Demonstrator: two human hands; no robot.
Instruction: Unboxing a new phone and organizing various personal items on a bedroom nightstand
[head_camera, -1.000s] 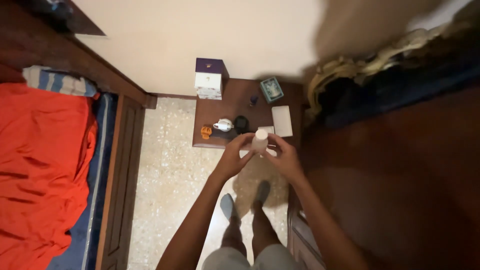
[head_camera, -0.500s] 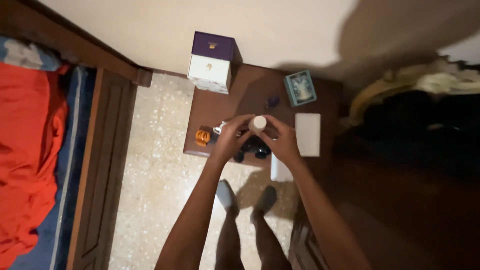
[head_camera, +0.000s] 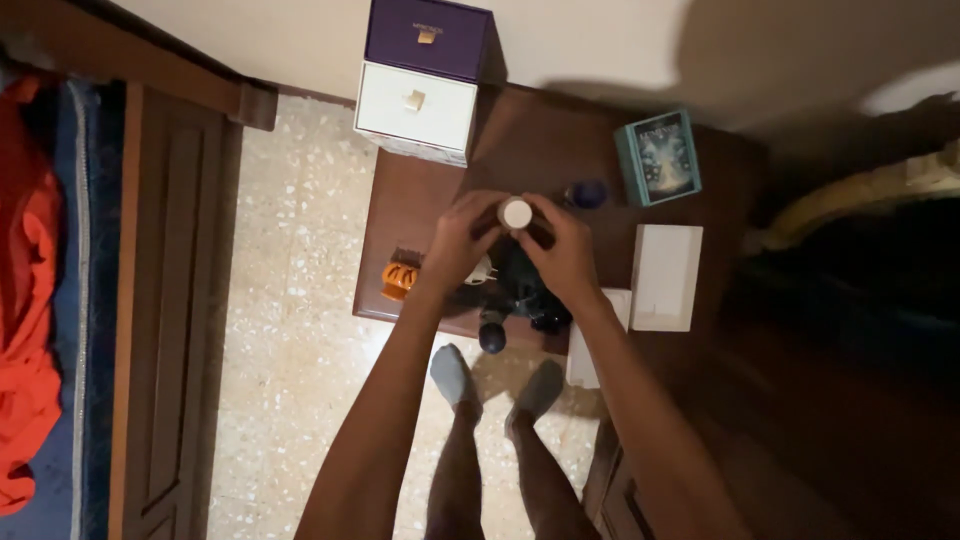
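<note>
one white bottle (head_camera: 516, 213) | left hand (head_camera: 462, 238), right hand (head_camera: 562, 252) fingers clamped on it

Smooth matt white bottle (head_camera: 516, 213); polished wooden table (head_camera: 540, 150); speckled stone floor (head_camera: 290, 260)

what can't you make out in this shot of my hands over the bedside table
Head view:
- White bottle: only its top shows; left hand and right hand cover its body.
- Dark things below the hands: too dim to identify.
- Orange item: too small.
- Right side: dark, blurred.
</note>
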